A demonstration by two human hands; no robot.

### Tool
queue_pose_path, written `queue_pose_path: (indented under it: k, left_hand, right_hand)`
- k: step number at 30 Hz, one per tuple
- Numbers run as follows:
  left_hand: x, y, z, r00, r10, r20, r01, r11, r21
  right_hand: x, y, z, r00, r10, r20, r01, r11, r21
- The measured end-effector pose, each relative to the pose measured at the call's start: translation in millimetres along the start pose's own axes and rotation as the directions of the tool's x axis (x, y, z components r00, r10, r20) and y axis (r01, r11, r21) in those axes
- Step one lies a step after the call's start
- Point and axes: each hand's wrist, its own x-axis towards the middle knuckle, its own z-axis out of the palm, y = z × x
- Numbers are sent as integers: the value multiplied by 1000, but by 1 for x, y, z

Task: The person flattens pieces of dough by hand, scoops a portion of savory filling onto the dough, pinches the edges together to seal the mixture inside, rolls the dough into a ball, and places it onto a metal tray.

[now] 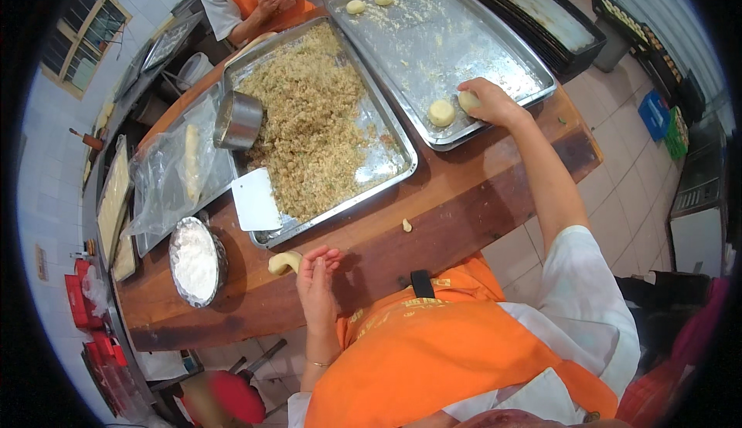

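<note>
The left hand (315,277) is nearest, its fingers half-curled and close together, beside one bent, pale-yellow dough piece (283,263); whether they touch, I cannot tell. One small pale dough scrap (406,225) lies on the brown wooden table (348,246), with one silvery bowl of white flour (195,262) to the left. Beyond are one white flat scraper (256,201) and one metal pot (238,121) at one crumb-filled metal tray (410,163). The right hand (493,103) curves its fingers around one round, pale-yellow dough ball (468,102) at the near end of a second metal tray (433,49); three more balls sit there, one beside it, two at the far end.
</note>
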Motion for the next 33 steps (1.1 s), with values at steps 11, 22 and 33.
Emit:
queue_pose_path:
  k: [11, 22, 33]
  left_hand:
    - [8, 24, -96, 884, 384, 265, -275, -29, 961]
    - [-18, 50, -98, 883, 436, 173, -408, 530, 743]
    - [-30, 34, -99, 995, 100, -1, -100, 994, -42]
  right_hand:
    - [-75, -169, 30, 970, -158, -187, 221, 892, 394]
    - [-116, -361, 170, 746, -638, 194, 527, 742, 414]
    - [-110, -351, 125, 736, -535, 414, 94, 687, 720]
